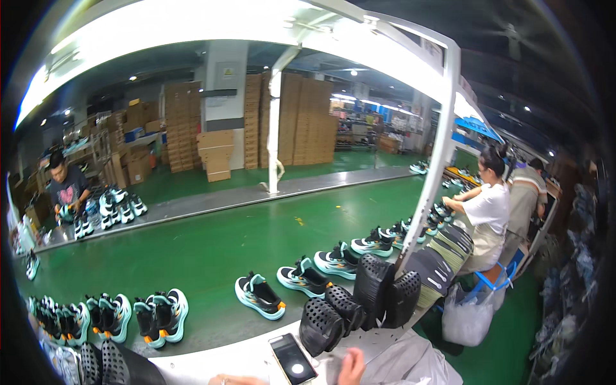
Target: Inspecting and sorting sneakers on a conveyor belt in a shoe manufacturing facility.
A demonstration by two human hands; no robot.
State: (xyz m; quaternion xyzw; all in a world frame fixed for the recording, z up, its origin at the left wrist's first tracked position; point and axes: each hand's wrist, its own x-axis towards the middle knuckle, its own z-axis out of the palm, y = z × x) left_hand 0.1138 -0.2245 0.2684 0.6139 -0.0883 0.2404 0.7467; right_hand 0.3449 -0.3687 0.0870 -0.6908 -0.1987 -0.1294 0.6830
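My right hand (351, 367) is at the lower edge, right of a phone (293, 360) lying on the white worktop. Its fingers are partly bent with a gap, and nothing shows in them. Of my left hand (237, 380), only a thin strip shows at the bottom, left of the phone; its fingers are mostly cut off. Beyond my right hand stand several black shoe-shaped pieces with round holes (321, 324). A black and mint sneaker (258, 296) stands alone on the green belt ahead.
Paired sneakers (160, 316) line the near left; more run up the right side. More black perforated pieces (119, 366) stand lower left. A white post (431, 160) rises at right. A co-worker (487, 208) sits beyond it; another (67, 189) handles a shoe at far left.
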